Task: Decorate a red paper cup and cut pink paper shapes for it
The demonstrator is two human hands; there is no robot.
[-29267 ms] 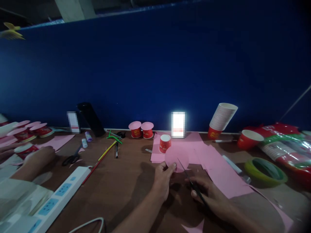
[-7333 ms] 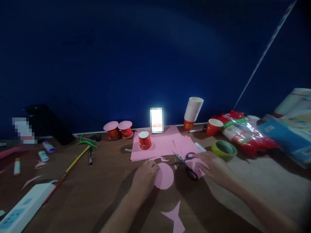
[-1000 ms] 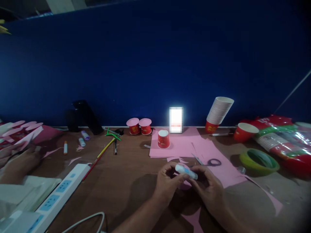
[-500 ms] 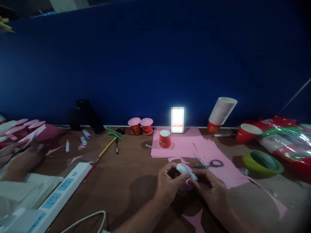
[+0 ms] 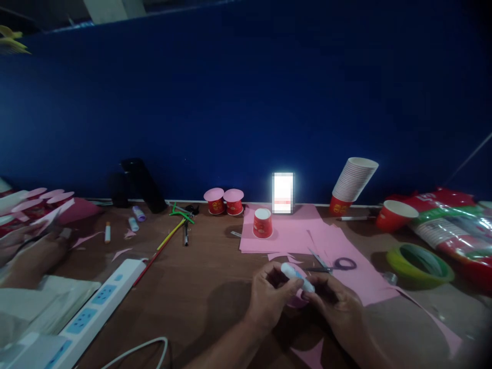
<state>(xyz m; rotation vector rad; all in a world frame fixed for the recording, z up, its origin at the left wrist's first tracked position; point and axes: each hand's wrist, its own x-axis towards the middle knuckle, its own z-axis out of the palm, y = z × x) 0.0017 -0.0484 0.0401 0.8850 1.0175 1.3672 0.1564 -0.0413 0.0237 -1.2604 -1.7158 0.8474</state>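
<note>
A white and light-blue glue stick (image 5: 289, 271) lies tilted between my two hands. My left hand (image 5: 269, 300) is closed around its upper part, with the thumb along the side. The fingertips of my right hand (image 5: 338, 305) pinch its lower right end. Just below the stick, a round pink paper piece (image 5: 296, 301) shows between the hands, partly covered by fingers. Beyond them, an upside-down red paper cup (image 5: 263, 224) rests on stacked pink paper sheets (image 5: 295, 241). Scissors (image 5: 326, 265) with dark handles lie open on the paper, close to my right hand.
Two red cups with pink discs (image 5: 224, 201) stand by the blue wall. A leaning cup stack (image 5: 353, 182), a tape roll (image 5: 418, 266) and bagged cups (image 5: 449, 220) are right. Left are a power strip (image 5: 96, 307) and another person's hands (image 5: 38, 256) holding paper.
The whole view has shifted slightly, so things appear a little lower and further right. Both hands keep hold of the glue stick, with only small finger movement.
</note>
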